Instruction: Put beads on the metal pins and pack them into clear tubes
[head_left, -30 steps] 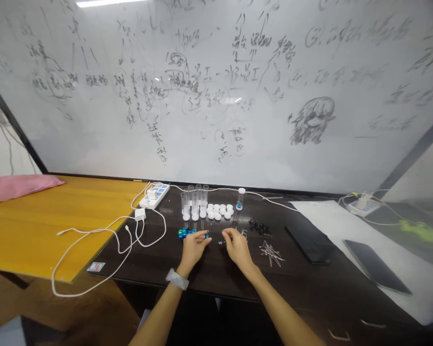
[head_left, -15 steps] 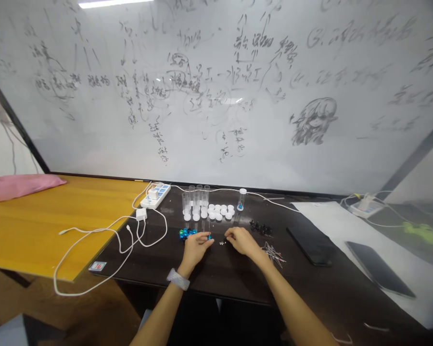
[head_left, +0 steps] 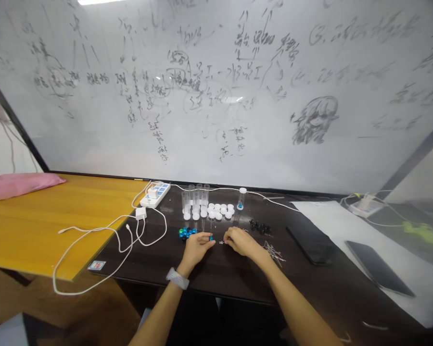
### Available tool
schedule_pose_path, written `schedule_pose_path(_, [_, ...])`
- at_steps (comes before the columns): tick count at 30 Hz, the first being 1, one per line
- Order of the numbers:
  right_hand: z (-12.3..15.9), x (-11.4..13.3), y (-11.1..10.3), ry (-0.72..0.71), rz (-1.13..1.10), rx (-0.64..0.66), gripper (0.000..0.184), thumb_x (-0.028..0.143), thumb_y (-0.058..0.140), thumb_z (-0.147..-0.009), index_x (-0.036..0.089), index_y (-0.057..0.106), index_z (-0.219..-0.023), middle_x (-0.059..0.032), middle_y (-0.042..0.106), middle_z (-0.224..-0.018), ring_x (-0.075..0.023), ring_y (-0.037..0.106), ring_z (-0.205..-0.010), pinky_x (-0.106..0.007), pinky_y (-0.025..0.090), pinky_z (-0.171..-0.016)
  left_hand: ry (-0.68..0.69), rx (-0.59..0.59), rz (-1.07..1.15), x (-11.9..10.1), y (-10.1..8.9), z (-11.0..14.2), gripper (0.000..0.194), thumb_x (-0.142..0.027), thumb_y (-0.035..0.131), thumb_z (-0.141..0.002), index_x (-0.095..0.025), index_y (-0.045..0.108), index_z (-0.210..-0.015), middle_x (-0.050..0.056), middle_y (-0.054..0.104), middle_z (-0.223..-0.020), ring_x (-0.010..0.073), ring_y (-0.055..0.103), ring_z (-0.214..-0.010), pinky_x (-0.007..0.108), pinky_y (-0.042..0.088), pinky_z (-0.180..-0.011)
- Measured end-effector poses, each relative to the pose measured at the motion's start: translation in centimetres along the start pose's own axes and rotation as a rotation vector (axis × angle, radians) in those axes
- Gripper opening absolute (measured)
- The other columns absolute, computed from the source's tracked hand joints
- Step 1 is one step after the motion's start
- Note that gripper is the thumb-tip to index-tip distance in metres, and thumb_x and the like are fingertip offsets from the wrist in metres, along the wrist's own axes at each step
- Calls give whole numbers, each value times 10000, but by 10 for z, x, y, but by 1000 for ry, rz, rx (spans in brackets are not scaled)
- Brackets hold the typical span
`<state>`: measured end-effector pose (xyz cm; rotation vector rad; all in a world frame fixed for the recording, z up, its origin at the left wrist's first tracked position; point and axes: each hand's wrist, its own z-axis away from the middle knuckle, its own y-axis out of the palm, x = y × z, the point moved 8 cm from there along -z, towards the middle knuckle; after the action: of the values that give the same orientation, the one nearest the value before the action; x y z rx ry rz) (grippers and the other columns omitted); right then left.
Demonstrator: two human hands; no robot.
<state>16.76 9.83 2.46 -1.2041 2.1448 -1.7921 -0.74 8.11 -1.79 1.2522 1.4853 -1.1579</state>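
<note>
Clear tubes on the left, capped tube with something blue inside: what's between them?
White caps sit between the clear tubes and the capped tube, in the head view.

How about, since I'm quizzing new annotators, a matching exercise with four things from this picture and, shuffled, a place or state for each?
Things:
1. Left hand
2. Caps
3. Drawing
4. Wristband

Places or states:
A. On the whiteboard
B. Around the left wrist
C. Fingertips at a blue piece
D. Beside the clear tubes

Pairs: 1-C, 2-D, 3-A, 4-B
</note>
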Motion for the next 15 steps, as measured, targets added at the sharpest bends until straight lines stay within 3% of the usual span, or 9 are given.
schedule_pose_path(4, [2,4,-4,26,-19,-32,110,125,634,-823,195,698,-767,-50,692,-821,-203,638,-808,-270,447,-742,-11,24,17,1,2,0,336,-297,848,-643,-155,765,-935,98,782,-804,266,752,-800,361,604,-740])
schedule_pose_path(8, [2,17,-5,52,-282,-173,155,276,594,-892,190,716,-851,-25,694,-775,-172,610,-690,-265,447,-664,-1,32,54,-4,4,1,364,-308,865,-624,-146,760,-933,97,786,-803,274,755,-797,363,608,-744])
schedule_pose_path(12, [3,17,5,152,-493,-312,224,358,625,-861,171,746,-843,-23,692,-700,-156,562,-589,-259,436,-577,14,3,68,-12,2,2,382,-323,874,-616,-141,764,-934,119,793,-871,286,757,-833,394,616,-788])
schedule_pose_path(15, [4,14,12,199,-602,-339,271,408,647,-836,162,759,-848,-39,721,-715,-161,587,-588,-264,460,-565,40,-11,86,-18,1,3,380,-346,880,-614,-143,772,-916,129,794,-892,296,760,-832,425,619,-813])
